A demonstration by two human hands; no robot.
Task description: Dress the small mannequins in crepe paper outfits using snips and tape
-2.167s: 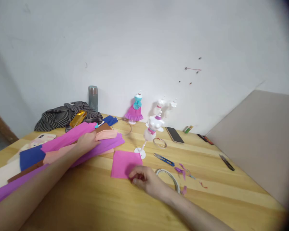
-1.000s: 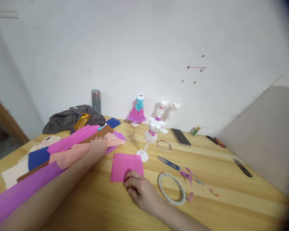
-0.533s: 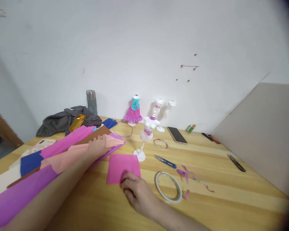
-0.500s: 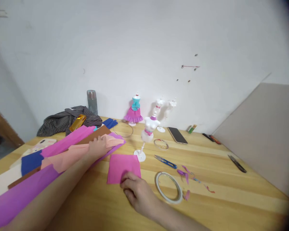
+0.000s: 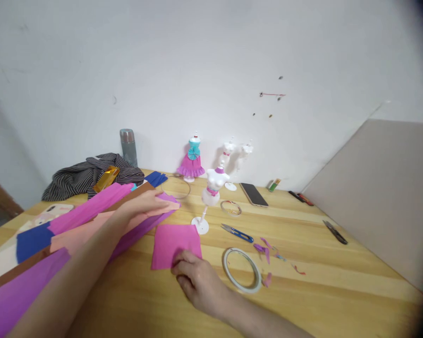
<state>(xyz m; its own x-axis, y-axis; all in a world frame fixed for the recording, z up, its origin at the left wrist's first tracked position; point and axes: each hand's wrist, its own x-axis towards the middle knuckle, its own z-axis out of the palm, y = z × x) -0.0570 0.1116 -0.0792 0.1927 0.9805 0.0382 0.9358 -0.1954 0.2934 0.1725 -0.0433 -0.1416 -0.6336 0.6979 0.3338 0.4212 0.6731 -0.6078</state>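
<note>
A square of pink crepe paper [image 5: 169, 239] lies on the table in front of me. My right hand [image 5: 197, 279] has its fingers curled together on the lower right part of the square. To the left, my left hand [image 5: 143, 202] is closed on the peach crepe paper [image 5: 74, 237], near its far end; its fingertips are partly blurred. Purple [image 5: 38, 277], brown, pink and blue crepe strips lie layered around it. Just behind the pink square stands a small white dress form [image 5: 211, 190] with a pink band round its waist.
Blue thread snips [image 5: 238, 233], a tape roll [image 5: 229, 270] and purple scraps [image 5: 262, 251] lie to the right. Behind are a dressed form [image 5: 192, 159], more white forms, a phone [image 5: 254, 194] and a flask [image 5: 129, 148]. Black-handled scissors [image 5: 334, 232] lie far right.
My left hand has shifted on the peach paper, with its wrist higher and its fingers straighter. My right hand stays on the pink square. The whole view has shifted slightly.
</note>
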